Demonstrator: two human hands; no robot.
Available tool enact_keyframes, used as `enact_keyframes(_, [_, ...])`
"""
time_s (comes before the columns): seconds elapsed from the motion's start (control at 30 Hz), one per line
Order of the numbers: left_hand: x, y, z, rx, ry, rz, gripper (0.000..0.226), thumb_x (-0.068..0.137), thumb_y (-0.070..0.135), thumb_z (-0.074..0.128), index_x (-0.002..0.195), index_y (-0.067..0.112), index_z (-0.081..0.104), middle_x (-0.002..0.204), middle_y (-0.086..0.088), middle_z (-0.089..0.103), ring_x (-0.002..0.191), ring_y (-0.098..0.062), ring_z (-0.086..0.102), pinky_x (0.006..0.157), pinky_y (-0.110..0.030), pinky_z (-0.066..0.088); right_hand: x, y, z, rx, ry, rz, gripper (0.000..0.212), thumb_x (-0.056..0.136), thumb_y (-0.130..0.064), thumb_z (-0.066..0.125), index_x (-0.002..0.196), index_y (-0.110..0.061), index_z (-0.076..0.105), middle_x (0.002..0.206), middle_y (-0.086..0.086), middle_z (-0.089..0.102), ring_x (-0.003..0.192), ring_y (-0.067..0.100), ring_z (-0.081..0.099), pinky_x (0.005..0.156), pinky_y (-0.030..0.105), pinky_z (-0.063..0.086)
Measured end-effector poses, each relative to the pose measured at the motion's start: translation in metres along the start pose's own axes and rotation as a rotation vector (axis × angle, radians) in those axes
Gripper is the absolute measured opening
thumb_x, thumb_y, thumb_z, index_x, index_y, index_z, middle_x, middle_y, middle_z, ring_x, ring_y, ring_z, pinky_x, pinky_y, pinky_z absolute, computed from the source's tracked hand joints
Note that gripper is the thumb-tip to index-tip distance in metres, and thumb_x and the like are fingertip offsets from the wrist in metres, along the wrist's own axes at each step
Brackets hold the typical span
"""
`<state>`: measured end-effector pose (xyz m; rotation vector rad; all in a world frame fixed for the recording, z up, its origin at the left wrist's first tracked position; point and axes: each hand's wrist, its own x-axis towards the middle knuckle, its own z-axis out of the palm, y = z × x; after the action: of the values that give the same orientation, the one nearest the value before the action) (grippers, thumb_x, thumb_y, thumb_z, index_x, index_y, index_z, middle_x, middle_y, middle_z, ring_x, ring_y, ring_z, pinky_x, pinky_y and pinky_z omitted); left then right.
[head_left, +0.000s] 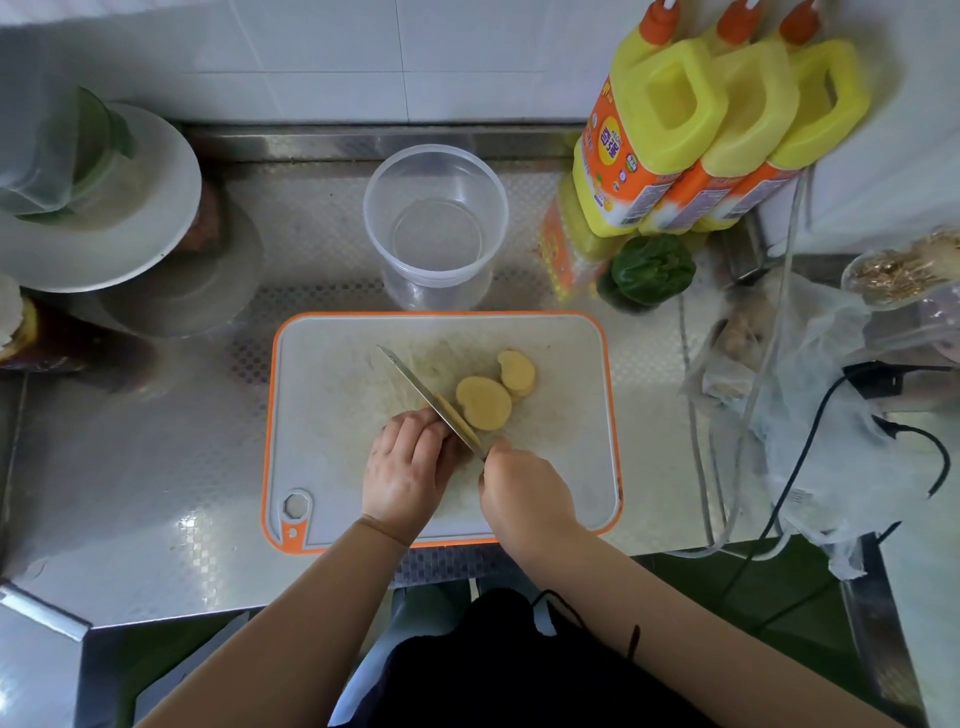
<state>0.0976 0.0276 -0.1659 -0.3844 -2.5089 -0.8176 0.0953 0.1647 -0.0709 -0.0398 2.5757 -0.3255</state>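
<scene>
left hand (408, 467): fingers curled together over the potato, hidden beneath, mid cutting board (322, 395) | knife (428, 397): blade just beside those knuckles | potato slices (484, 402): right of blade | right hand (527, 491): wrapped round handle | risk: shrinking stub may slip, blade nicking fingertips

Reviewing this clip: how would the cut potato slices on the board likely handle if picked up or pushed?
The potato slices lie flat on the cutting board, so they should slide rather than roll. They look fairly thick, so probably stiff, not floppy. Their freshly cut faces are likely damp and slippery to pinch.
</scene>
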Motion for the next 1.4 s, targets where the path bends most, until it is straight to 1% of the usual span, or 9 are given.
enact_keyframes(0.2, [0.001,0.000,0.000,0.000,-0.007,-0.009,0.009,0.096,0.016,0.058,0.102,0.010,0.055,0.100,-0.014,0.066,0.090,-0.029,0.056,0.076,-0.037,0.049,0.010,0.004,0.007,0.006,-0.009,0.002,0.018,0.097,-0.013,0.046,0.112,-0.008,0.053,0.103,0.009,0.064,0.097,0.025,0.062,0.078,0.031,0.047])
enact_keyframes(0.43, [0.001,-0.001,-0.002,0.013,-0.010,0.005,0.008,0.102,0.019,0.051,0.098,0.013,0.053,0.099,-0.011,0.065,0.088,-0.029,0.056,0.074,-0.038,0.049,0.027,0.006,0.022,0.083,-0.052,0.078,0.017,0.096,-0.013,0.047,0.111,-0.008,0.052,0.105,0.010,0.064,0.097,0.027,0.061,0.072,0.031,0.042])
enact_keyframes(0.57, [-0.002,-0.001,0.000,0.044,-0.023,0.026,0.012,0.102,0.020,0.050,0.112,0.013,0.054,0.105,-0.007,0.056,0.088,-0.029,0.055,0.072,-0.039,0.049,0.027,0.011,0.022,0.090,-0.063,0.083,0.017,0.096,-0.015,0.047,0.111,-0.009,0.054,0.105,0.009,0.064,0.099,0.027,0.061,0.071,0.029,0.039])
enact_keyframes(0.83, [-0.001,-0.006,-0.002,0.054,-0.060,0.058,0.012,0.100,0.019,0.052,0.111,0.016,0.057,0.107,-0.004,0.050,0.089,-0.028,0.053,0.070,-0.040,0.050,0.024,0.028,0.003,0.036,-0.191,-0.080,0.036,0.097,-0.049,0.042,0.097,-0.014,0.050,0.083,0.001,0.050,0.076,0.021,0.052,0.066,0.033,0.040])
enact_keyframes(1.07, [0.001,-0.005,-0.003,0.074,-0.065,0.099,0.020,0.102,0.017,0.043,0.119,0.018,0.055,0.108,-0.005,0.049,0.087,-0.029,0.053,0.070,-0.039,0.051,0.020,0.029,0.001,0.015,-0.281,-0.135,0.049,0.094,-0.059,0.039,0.109,-0.014,0.051,0.096,0.003,0.058,0.082,0.020,0.054,0.071,0.033,0.043])
enact_keyframes(1.17, [0.002,-0.004,-0.002,0.057,-0.061,0.091,0.019,0.100,0.016,0.048,0.117,0.017,0.056,0.108,-0.004,0.050,0.089,-0.028,0.053,0.070,-0.040,0.051,0.023,0.035,-0.010,0.162,-0.312,-0.092,0.056,0.093,-0.065,0.028,0.086,-0.017,0.054,0.075,0.002,0.058,0.070,0.020,0.057,0.068,0.036,0.047])
enact_keyframes(1.23, [0.002,-0.005,-0.002,0.059,-0.058,0.090,0.018,0.101,0.016,0.048,0.117,0.017,0.056,0.108,-0.004,0.050,0.089,-0.029,0.053,0.070,-0.040,0.051,0.028,0.038,-0.018,0.244,-0.198,-0.059,0.052,0.097,-0.057,0.027,0.077,-0.018,0.054,0.068,0.000,0.055,0.065,0.018,0.056,0.064,0.034,0.045])
enact_keyframes(1.33, [0.002,-0.004,-0.002,0.059,-0.056,0.086,0.018,0.102,0.017,0.046,0.116,0.016,0.057,0.107,-0.004,0.051,0.088,-0.030,0.055,0.070,-0.040,0.051,0.038,0.037,-0.019,0.247,-0.052,-0.130,0.040,0.095,-0.051,0.046,0.115,-0.019,0.059,0.095,-0.001,0.066,0.087,0.018,0.062,0.076,0.035,0.051])
enact_keyframes(1.4, [0.002,-0.005,-0.002,0.056,-0.056,0.084,0.018,0.102,0.017,0.046,0.116,0.016,0.058,0.107,-0.004,0.051,0.087,-0.030,0.055,0.070,-0.041,0.051,0.042,0.034,-0.019,0.243,-0.057,-0.164,0.045,0.092,-0.050,0.052,0.124,-0.019,0.056,0.100,-0.002,0.066,0.092,0.018,0.062,0.079,0.035,0.052])
